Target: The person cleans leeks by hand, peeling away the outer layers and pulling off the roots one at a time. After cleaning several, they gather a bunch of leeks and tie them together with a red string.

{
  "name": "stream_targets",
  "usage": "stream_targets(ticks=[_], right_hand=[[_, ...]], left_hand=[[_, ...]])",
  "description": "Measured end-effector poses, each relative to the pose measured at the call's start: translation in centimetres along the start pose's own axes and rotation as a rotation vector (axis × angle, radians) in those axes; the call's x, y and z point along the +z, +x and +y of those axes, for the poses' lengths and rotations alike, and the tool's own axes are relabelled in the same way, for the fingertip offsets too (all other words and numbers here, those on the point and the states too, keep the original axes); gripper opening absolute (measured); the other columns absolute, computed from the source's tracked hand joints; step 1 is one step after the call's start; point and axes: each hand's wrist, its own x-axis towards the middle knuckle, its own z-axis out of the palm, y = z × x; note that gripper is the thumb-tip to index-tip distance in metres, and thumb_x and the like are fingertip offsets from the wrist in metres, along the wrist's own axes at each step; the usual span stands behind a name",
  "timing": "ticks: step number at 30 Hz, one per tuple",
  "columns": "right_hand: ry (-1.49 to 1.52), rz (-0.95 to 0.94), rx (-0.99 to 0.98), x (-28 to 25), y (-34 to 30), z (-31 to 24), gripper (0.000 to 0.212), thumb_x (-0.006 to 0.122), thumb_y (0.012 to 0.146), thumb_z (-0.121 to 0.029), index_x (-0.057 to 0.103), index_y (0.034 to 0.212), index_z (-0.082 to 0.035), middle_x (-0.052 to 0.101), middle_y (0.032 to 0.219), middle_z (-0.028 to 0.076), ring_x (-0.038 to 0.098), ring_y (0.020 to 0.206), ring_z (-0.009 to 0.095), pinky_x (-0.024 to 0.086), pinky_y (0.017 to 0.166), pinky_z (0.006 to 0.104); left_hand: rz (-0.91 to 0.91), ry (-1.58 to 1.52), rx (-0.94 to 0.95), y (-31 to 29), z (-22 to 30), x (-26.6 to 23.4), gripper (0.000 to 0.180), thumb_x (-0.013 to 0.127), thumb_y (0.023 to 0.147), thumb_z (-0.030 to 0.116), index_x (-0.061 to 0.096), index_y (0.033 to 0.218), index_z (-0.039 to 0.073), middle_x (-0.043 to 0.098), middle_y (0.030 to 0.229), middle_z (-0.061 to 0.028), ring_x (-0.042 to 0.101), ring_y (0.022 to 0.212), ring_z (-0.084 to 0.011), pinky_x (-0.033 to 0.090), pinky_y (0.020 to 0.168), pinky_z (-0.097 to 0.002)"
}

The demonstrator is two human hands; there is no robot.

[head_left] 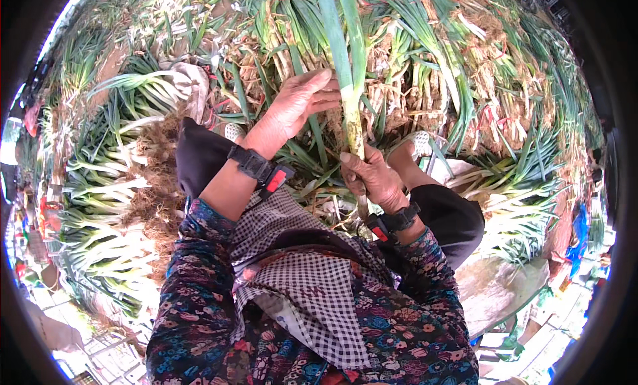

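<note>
A long green onion stands nearly upright in front of me, its pale stalk low and its green leaves pointing away. My right hand is closed around the lower part of the stalk. Beside the upper stalk, where the leaves fork, is my left hand, its fingers stretched toward the onion and not wrapped around it. Whether those fingertips touch the stalk is hard to see. The onion's root end is partly hidden below my right hand.
Bundles of untrimmed green onions with dry, earthy outer leaves lie ahead. A row of paler onions with brown roots runs along my left. More pale onions lie at my right, near a whitish sack. Loose leaves litter the ground between my feet.
</note>
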Motion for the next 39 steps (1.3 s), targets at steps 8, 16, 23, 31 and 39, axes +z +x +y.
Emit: stream_targets(ticks=[8,16,23,31,39], right_hand=[[-0.55,-0.137,0.045,-3.1,-0.4,4.6,0.028,0.062,0.089,-0.025,0.059,0.105,-0.002,0.062,0.085,0.004,0.056,0.074,0.014,0.046,0.066,0.0302],[-1.018,-0.291,0.419,-8.9,-2.8,12.4,0.034,0.066,0.085,-0.036,0.062,0.089,-0.003,0.063,0.074,0.011,0.059,0.07,0.02,0.048,0.068,0.0366],[-0.999,-0.312,-0.132,-1.6,16.3,3.5,0.029,0.063,0.085,-0.019,0.06,0.109,-0.002,0.065,0.092,0.014,0.061,0.081,0.021,0.05,0.07,0.039],[-0.132,-0.322,-0.646,21.1,32.0,-10.5,0.033,0.056,0.093,-0.034,0.06,0.095,-0.001,0.062,0.082,0.007,0.06,0.072,0.018,0.05,0.065,0.0336],[-0.9,0.239,-0.103,0.3,26.1,9.4,0.026,0.051,0.095,-0.018,0.058,0.108,0.003,0.067,0.092,0.01,0.064,0.069,0.015,0.053,0.061,0.0256]], left_hand=[[0.067,0.059,0.085,-0.4,-1.0,0.5,0.042,0.066,0.088,0.024,0.055,0.12,0.0,0.066,0.101,-0.0084,0.066,0.086,-0.017,0.056,0.068,-0.0299],[0.304,0.302,-0.232,-4.0,-6.8,-3.0,0.049,0.065,0.085,0.016,0.048,0.126,-0.002,0.063,0.103,-0.0141,0.064,0.087,-0.0236,0.058,0.053,-0.0347],[0.659,0.483,0.296,-0.8,1.4,-12.7,0.043,0.06,0.089,0.025,0.049,0.125,0.002,0.055,0.115,-0.0112,0.053,0.103,-0.0203,0.043,0.086,-0.0347],[0.848,0.127,0.795,-2.7,8.7,-17.5,0.035,0.06,0.091,0.016,0.053,0.121,0.002,0.056,0.123,-0.0084,0.055,0.111,-0.0185,0.044,0.094,-0.0327],[0.636,0.08,0.489,-4.6,8.1,-14.3,0.02,0.056,0.092,0.012,0.06,0.108,0.001,0.064,0.106,-0.0057,0.06,0.099,-0.016,0.047,0.086,-0.0283]])
